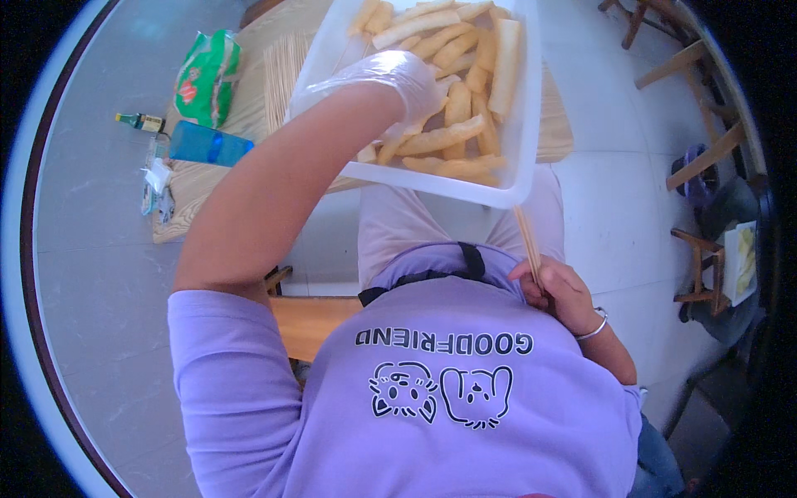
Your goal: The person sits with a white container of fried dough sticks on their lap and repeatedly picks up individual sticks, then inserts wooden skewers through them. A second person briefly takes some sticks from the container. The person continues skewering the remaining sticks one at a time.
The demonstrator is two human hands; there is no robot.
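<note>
In the head view, my left hand (398, 87), in a clear plastic glove, reaches into a white plastic tub (429, 180) of food sticks. Its fingers touch the yellow-brown food sticks (457, 106); the fingertips are partly hidden, so whether one is gripped is unclear. A few paler sticks (505, 62) lie among them at the tub's right side. Lower right, close to my lap, my bare right hand (557, 289) holds a small bunch of thin wooden skewers (527, 239) that points up towards the tub's near corner.
The tub stands on a wooden table (249, 56). Loose skewers (283, 75), a green plastic bag (208, 81), a blue cup (208, 144) and a small bottle (141, 122) lie to the left. Wooden stools (700, 267) and a white container (741, 264) are at right.
</note>
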